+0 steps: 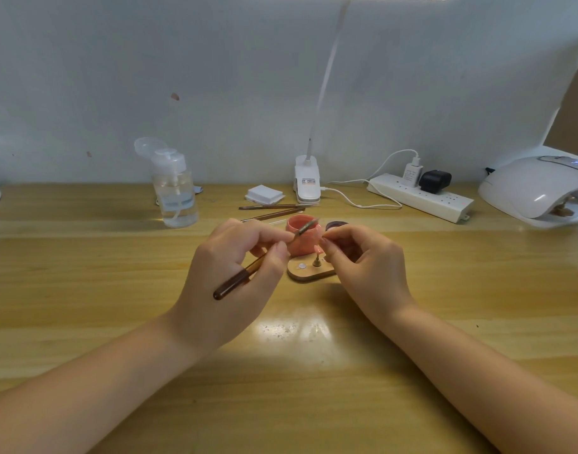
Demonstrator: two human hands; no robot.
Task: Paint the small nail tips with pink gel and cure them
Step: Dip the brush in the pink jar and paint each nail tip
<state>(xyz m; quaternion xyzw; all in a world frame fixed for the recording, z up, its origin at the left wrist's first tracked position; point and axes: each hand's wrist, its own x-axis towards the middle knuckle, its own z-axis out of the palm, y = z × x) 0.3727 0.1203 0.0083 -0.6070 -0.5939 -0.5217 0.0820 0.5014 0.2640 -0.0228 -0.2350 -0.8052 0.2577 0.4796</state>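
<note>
a: we start with the desk (84, 273), wide, glossy wood; it looks slick, so light things would likely skid. the curing lamp (536, 188) sits at its far right, well apart.

b: the pink gel pot (302, 239) stands behind the wooden stand (309, 273).

a: our left hand (228, 280) has its fingers closed on the brush (245, 273), gripped mid-handle; it seems stiff and light.

b: our right hand (369, 267) pinches something tiny, probably a nail tip, too small to tell. we'd judge it light and fiddly: hold by the edges.
</note>
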